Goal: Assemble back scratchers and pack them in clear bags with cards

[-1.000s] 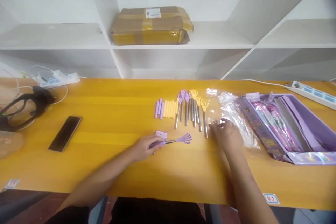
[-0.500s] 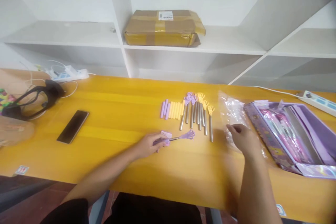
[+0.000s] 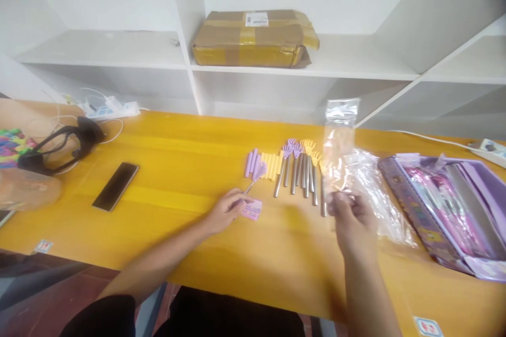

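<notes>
Main item, per my feed: purple back scratcher (image 3: 259, 169), above ctr. of the counter (image 3: 177, 152), claw pointing away from the wearer. L hand (image 3: 228, 210): fingers closed around its handle end. Pink card (image 3: 253, 210) shows at the same fingertips; I can't tell if it is pinched or lies on the counter. R hand (image 3: 353, 218): thumb & fingers pinch the lower end of a clear bag (image 3: 340, 139), held upright; other fingers curled.

Visibility: L hand hides most of the scratcher handle. Claw is blurred & overlaps the tube row in view, so I can't confirm contact. Bag's lower end is masked by R hand; the rightmost of the other scratchers (image 3: 307, 176) shows partly behind the bag. These lie side by side, purple & yellow claws at the far end, next to purple tubes (image 3: 249, 164) and yellow tubes (image 3: 270, 166).

Containers: purple box (image 3: 407, 216), R side, cut off at frame edge, w/ pink packets (image 3: 440, 195) and purple sheets inside. Loose clear bags (image 3: 375, 189) btwn it & R hand. Far L: translucent tub (image 3: 29, 189), cut off, w/ multicoloured pcs. (image 3: 13, 147) beyond it; can't tell if inside. Taped carton (image 3: 256, 39) on the shelf (image 3: 356, 58), contents not visible.
</notes>
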`<state>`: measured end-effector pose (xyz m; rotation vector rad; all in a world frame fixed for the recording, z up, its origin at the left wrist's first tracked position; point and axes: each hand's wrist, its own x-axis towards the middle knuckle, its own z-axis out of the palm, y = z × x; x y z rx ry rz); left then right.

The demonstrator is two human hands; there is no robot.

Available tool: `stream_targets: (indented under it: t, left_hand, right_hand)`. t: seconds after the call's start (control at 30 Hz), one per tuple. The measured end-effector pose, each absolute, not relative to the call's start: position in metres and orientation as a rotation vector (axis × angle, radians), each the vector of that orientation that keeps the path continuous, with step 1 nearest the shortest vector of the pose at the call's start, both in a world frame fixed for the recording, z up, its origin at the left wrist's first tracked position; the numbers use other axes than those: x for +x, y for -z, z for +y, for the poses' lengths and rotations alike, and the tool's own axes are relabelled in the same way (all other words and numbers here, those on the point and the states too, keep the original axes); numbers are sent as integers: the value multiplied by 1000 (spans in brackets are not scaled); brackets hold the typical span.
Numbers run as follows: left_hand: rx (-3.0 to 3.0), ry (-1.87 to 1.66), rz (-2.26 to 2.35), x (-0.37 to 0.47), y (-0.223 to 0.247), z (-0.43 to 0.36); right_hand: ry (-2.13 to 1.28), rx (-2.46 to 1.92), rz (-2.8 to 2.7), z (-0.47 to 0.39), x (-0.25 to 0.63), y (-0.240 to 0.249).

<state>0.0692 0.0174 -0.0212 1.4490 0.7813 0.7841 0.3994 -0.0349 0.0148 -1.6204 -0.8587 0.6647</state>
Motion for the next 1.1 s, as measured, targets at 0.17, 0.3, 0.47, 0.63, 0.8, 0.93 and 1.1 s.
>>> stream_targets:
  t: [0.17,0.3,0.47,0.63,0.8,0.93,1.1]
  left_hand:
    - [1245,-735,699,70,20,16]
    - [1184,-733,827,72,27,11]
    - [1158,-700,897,70,16,10]
    - [1307,-617,741,78,1,1]
    - [1224,-675,721,75,4,5]
    - [1025,-906,914,58,11,28]
    - [865,-1094,1006,46,10,45]
  right_hand:
    - [-1033,-1328,-1183,-43,305,-16]
    - [-1236,-1151,-1278,-41,275,-5]
    - [-1331,-1116,-1123,-34,280,7]
    - [-1424,-1146,-1145,-32,273,6]
    - [-1257,-1161,-1009,-25,291,-1]
    - [-990,-1123,-867,-30,324,-9]
    - [-1017,-1137,-1097,-46,334,0]
